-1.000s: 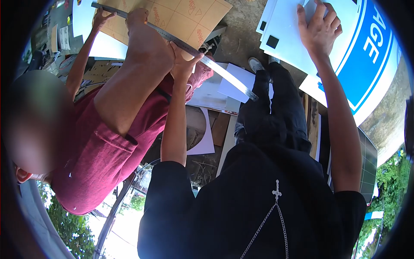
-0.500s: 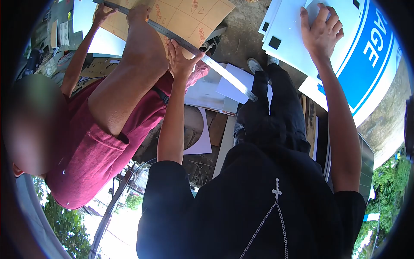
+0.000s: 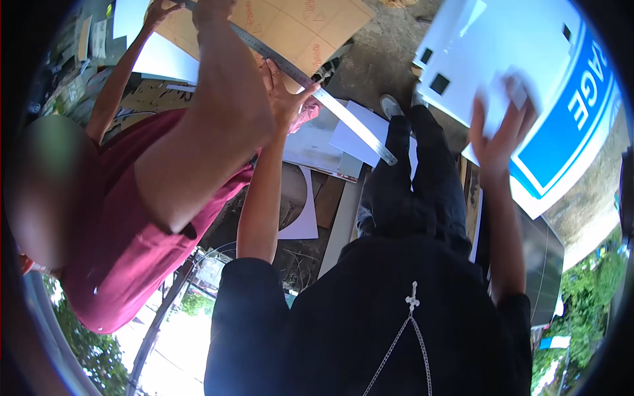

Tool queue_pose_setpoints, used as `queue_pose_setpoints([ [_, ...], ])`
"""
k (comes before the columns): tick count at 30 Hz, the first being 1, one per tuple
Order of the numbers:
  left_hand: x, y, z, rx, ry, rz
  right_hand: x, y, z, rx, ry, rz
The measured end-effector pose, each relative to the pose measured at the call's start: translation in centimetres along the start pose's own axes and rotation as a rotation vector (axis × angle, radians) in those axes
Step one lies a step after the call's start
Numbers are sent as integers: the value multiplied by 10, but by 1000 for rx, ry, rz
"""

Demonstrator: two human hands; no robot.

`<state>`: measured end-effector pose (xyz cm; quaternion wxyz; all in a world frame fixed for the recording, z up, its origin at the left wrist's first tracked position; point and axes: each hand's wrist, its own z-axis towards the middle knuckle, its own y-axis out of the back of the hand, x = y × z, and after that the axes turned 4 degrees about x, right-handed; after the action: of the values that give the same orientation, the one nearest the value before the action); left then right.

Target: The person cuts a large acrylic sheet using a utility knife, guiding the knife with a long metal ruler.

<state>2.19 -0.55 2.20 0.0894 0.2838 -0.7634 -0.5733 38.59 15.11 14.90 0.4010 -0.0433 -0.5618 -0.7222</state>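
Observation:
My left hand (image 3: 285, 96) is at a long steel ruler (image 3: 353, 124), its thumb and fingers spread along the near edge and holding it. The ruler lies diagonally across a brown paper-covered sheet (image 3: 290, 33) with red print, and its end juts past the sheet toward my legs. My right hand (image 3: 498, 135), blurred, is raised over white boards (image 3: 489, 53) with black squares, thumb and fingers apart. A small pale patch shows at its fingers. Beside it is a blue-and-white sign panel (image 3: 561, 138) lettered "AGE".
A person in a maroon shirt (image 3: 132, 244) leans in at left, one hand (image 3: 158, 12) near the ruler's far end. White offcuts (image 3: 360, 135) lie below the ruler. My shoe (image 3: 391, 105) is on concrete between the sheet and the boards.
My right hand has lifted off the white boards and drawn back toward me. My left hand stays at the ruler. The other person's forearm has shifted slightly right in view.

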Motion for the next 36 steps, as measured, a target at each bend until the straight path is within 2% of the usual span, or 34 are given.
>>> queue_pose_setpoints([
  [2, 6, -6, 1, -22, -6, 41, 47, 5, -42, 486, 126, 241],
  [4, 3, -3, 1, -1, 7, 98, 78, -6, -88, 909, 94, 387],
  [5, -9, 14, 0, 51, -13, -110, 75, -22, -113, 964, 39, 377],
  [7, -7, 13, -1, 28, -48, -134, 60, -55, -139, 1059, -78, 346],
  [10, -2, 8, 0, 8, -39, -13, 35, -86, -115, 1392, 239, 424],
  [11, 0, 6, 0, 7, -27, 52, 33, -96, -98, 1581, 274, 432],
  [14, 1, 5, 0, -10, -20, 95, 28, -120, -78, 1719, 396, 399],
  [18, 11, 5, 2, -56, -108, 75, 35, -136, -44, 1854, 396, 193],
  [20, 19, 11, 5, -12, -115, 50, 18, -152, -66, 1744, 399, 492],
  [22, 20, 24, 4, 69, -97, 79, 32, -145, -54, 1806, 285, 516],
  [24, 19, 35, 9, 183, -77, 153, 25, -153, -77, 1731, 447, 515],
  [25, 21, 32, 8, 164, -58, 162, 25, -156, -84, 1655, 558, 522],
  [28, 29, 20, 8, 73, -80, 167, 32, -144, -71, 1740, 428, 447],
  [30, 26, 13, 7, 27, -65, 129, 39, -139, -73, 1669, 400, 392],
  [31, 26, 12, 5, 7, -55, 114, 43, -137, -70, 1715, 358, 349],
  [34, 20, 16, 4, 16, -16, 102, 50, -133, -84, 1616, 221, 390],
  [36, 18, 18, 3, 9, -13, 95, 52, -134, -89, 1678, 107, 421],
])
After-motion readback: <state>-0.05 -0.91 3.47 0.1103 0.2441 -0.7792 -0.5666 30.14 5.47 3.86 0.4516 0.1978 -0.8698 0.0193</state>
